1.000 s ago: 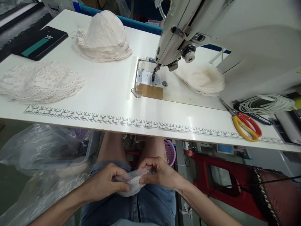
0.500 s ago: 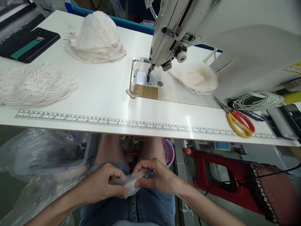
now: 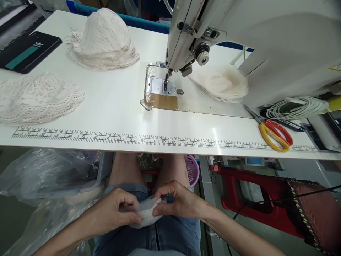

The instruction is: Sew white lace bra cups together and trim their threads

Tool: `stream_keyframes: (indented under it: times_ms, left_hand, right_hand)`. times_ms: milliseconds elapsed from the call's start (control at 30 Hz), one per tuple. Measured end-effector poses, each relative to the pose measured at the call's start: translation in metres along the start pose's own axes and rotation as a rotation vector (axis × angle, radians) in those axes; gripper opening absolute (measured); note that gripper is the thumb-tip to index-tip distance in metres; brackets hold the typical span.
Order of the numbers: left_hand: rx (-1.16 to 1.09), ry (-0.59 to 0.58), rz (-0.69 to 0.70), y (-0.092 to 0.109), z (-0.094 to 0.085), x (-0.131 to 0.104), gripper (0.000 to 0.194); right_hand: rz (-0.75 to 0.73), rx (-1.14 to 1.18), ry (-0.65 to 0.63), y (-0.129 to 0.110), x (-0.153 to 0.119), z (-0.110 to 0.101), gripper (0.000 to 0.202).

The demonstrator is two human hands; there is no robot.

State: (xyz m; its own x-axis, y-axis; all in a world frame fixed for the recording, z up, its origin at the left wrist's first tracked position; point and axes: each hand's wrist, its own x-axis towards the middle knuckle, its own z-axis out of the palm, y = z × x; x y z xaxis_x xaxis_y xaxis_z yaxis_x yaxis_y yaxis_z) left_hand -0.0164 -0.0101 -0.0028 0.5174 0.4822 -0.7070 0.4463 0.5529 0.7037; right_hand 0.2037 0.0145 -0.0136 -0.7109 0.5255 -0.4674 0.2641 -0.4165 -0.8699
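Above my lap, both hands hold a small piece of sheer white fabric [image 3: 146, 215] with a lacy edge. My left hand [image 3: 117, 209] pinches its left side between thumb and fingers. My right hand [image 3: 178, 200] grips the right end near the lace, thumb below and fingers above. On the table [image 3: 112, 106] sit a domed stack of white fabric pieces [image 3: 105, 41], a flatter stack of lace-edged pieces [image 3: 39, 97] at the left, and a pile of cream pieces [image 3: 222, 83] beyond the needle.
A sewing machine [image 3: 197, 39] stands over the table, its needle above a metal plate. Scissors [image 3: 274, 135] and coiled cord [image 3: 298, 108] lie at the right, a black phone [image 3: 30, 51] at the left. Below are plastic bags [image 3: 48, 174] and a red stool [image 3: 255, 199].
The fabric between my hands is more spread out, with its lacy edge now curved upward at the right. The whole view has shifted slightly.
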Motion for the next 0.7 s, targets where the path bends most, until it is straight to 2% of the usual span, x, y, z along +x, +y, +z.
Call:
stream_keyframes:
  times_ms: [100, 300, 467, 600, 700]
  left_hand:
    - [0.006, -0.018, 0.02, 0.003, 0.002, 0.003, 0.021]
    - [0.021, 0.041, 0.033, 0.01, 0.008, 0.009, 0.023]
    - [0.06, 0.067, 0.014, 0.005, 0.007, 0.007, 0.022]
    - [0.053, 0.096, 0.003, 0.001, 0.007, 0.006, 0.026]
    - [0.047, 0.099, 0.005, -0.001, 0.008, 0.006, 0.026]
  right_hand:
    - [-0.007, -0.062, 0.009, 0.001, 0.001, 0.003, 0.027]
    - [-0.06, -0.14, 0.03, -0.003, -0.002, -0.001, 0.027]
    - [-0.101, -0.201, -0.041, 0.004, 0.0, -0.003, 0.026]
    - [-0.203, -0.22, -0.028, 0.01, 0.001, -0.001, 0.024]
    - [-0.201, -0.235, -0.029, 0.007, 0.0, -0.002, 0.027]
